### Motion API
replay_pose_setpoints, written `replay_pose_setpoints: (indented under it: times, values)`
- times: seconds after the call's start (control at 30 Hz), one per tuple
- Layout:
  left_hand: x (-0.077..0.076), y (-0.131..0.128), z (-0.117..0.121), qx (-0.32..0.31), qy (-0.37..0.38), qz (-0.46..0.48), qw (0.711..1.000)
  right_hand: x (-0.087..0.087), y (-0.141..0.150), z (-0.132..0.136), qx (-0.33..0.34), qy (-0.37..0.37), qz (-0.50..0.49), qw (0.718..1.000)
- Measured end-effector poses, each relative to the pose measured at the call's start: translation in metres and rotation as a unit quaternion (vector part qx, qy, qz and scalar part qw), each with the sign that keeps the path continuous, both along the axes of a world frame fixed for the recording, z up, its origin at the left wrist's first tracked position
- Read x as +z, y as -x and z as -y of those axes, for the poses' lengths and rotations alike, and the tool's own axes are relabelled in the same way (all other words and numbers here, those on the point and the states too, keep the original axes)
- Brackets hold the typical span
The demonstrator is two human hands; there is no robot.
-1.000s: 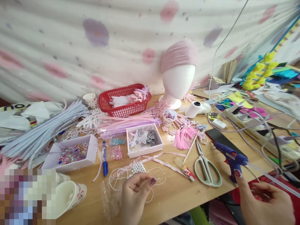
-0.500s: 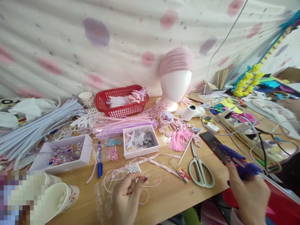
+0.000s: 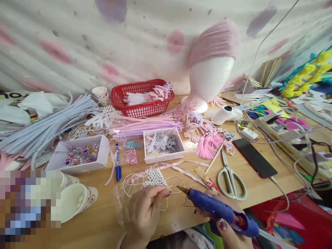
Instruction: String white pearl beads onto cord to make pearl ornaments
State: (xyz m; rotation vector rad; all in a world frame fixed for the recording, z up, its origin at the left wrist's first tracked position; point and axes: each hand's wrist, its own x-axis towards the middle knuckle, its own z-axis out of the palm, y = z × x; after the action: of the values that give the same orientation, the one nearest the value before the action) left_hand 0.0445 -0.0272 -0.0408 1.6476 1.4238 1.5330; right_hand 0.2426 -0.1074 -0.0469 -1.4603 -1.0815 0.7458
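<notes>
My right hand (image 3: 234,239) grips the glue gun (image 3: 218,208), its nozzle (image 3: 183,190) near my left hand (image 3: 145,207), whose fingertips (image 3: 167,194) press together, anything pinched being too small to tell.

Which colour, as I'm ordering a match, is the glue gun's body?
The glue gun has a dark blue body, best seen in the head view.

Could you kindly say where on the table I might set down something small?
The table has bare patches between the front paper cup and the clear plastic bag, and between the scissors and the phone, toward the front edge. It is crowded around the red basket, along the power strip, and front middle, where the right hand holds the glue gun.
</notes>
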Motion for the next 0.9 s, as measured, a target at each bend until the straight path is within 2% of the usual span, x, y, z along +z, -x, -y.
replay_pose_setpoints:
  times: [0.07, 0.13, 0.27, 0.43, 0.63, 0.9]
  values:
    - [-0.001, 0.001, -0.003, 0.008, -0.030, -0.002, 1.000, 0.003, 0.003, -0.004, 0.073, -0.003, 0.038, 0.997]
    - [-0.002, 0.004, -0.006, -0.006, -0.066, -0.027, 0.997, 0.003, 0.004, -0.006, 0.097, -0.017, 0.066, 0.993]
    - [-0.006, 0.010, -0.011, -0.067, -0.134, -0.103, 0.983, -0.005, 0.001, -0.005, 0.102, -0.053, 0.108, 0.987]
    - [-0.009, 0.012, -0.013, -0.060, -0.145, -0.129, 0.979, -0.004, 0.001, -0.008, 0.126, -0.047, 0.124, 0.983]
    - [-0.005, 0.009, -0.014, -0.064, -0.151, -0.129, 0.978, 0.002, 0.007, -0.015, 0.118, -0.043, 0.087, 0.988]
    - [-0.001, 0.008, -0.014, -0.063, -0.151, -0.139, 0.977, 0.007, 0.008, -0.021, 0.098, -0.062, 0.120, 0.986]
